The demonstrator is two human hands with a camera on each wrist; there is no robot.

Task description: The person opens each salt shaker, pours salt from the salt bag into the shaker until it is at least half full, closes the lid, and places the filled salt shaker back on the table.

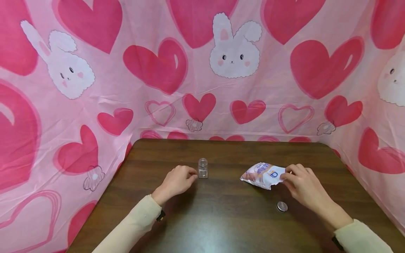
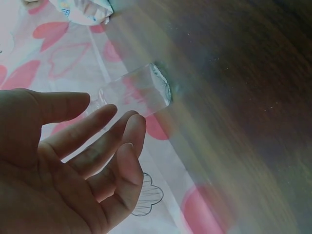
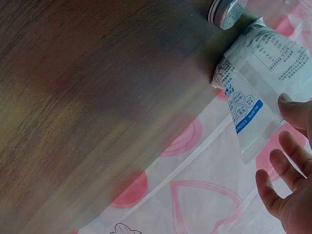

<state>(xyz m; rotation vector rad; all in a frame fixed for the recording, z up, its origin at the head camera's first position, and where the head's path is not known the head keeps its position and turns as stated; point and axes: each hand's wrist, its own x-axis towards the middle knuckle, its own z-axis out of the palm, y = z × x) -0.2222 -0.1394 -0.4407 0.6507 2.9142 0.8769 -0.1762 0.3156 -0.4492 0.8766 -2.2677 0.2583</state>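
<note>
A pink cloth [image 1: 202,82] printed with red hearts and white rabbits hangs behind and around the dark wood-grained surface [image 1: 202,221]. Your left hand [image 1: 178,180] is relaxed, its fingers loosely bent and wrapped round nothing; the fingertips are just beside a small clear jar [image 1: 203,171], though you cannot tell whether they touch it. The jar stands upright, its mouth uncovered, near the middle of the surface. Your right hand [image 1: 303,184] pinches the right end of a white and purple packet [image 1: 261,174], which lies tilted to the right of the jar and well apart from it. On the near side of the packet, left of your right forearm, a round metal lid [image 1: 282,206] with small holes in its top rests on the surface. Pale sleeves [image 1: 139,218] cover your forearms.
</note>
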